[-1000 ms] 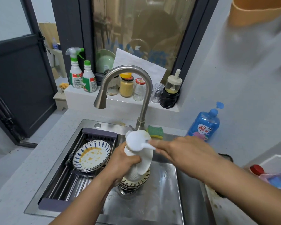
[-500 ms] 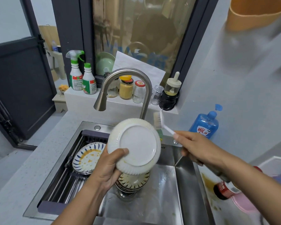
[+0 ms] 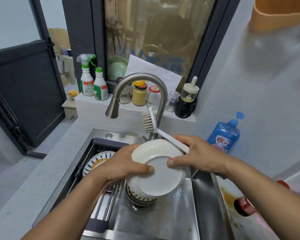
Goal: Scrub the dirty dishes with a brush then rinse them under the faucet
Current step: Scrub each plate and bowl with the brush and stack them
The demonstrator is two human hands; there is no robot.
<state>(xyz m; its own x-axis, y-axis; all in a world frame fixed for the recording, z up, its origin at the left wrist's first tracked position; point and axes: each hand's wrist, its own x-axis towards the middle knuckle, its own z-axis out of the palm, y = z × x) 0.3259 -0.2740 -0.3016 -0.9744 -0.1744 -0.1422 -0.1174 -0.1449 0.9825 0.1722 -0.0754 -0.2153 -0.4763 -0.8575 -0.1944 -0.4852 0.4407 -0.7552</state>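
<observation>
White plate (image 3: 160, 172) is mid-frame over the sink (image 3: 201, 205), tilted, underside facing the camera. Left hand (image 3: 121, 168) grips its rim at 9 o'clock, thumb across the base. Right hand (image 3: 197, 156) is at 3 o'clock doing double duty: fingers wrapped round the brush (image 3: 170, 137) handle, thumb pressing on the plate base. Bristles stick up at 12 o'clock, off the plate, just beside the faucet (image 3: 140, 80) neck. No water visible from the spout.

Risks as I read it:
- Right-hand hold on the plate looks weak, thumb only. If it slips, the plate lands on the dish stack (image 3: 140, 198) right below at 6 o'clock, so chips are likely.
- Swinging the brush down could clip the faucet neck.
- Bottle (image 3: 244, 207) lies on its side on the surface (image 3: 232, 227) at 4 o'clock, near the right forearm; an elbow could roll it.

Patterned plate (image 3: 97, 161) waits dirty in the rack at 9 o'clock.
</observation>
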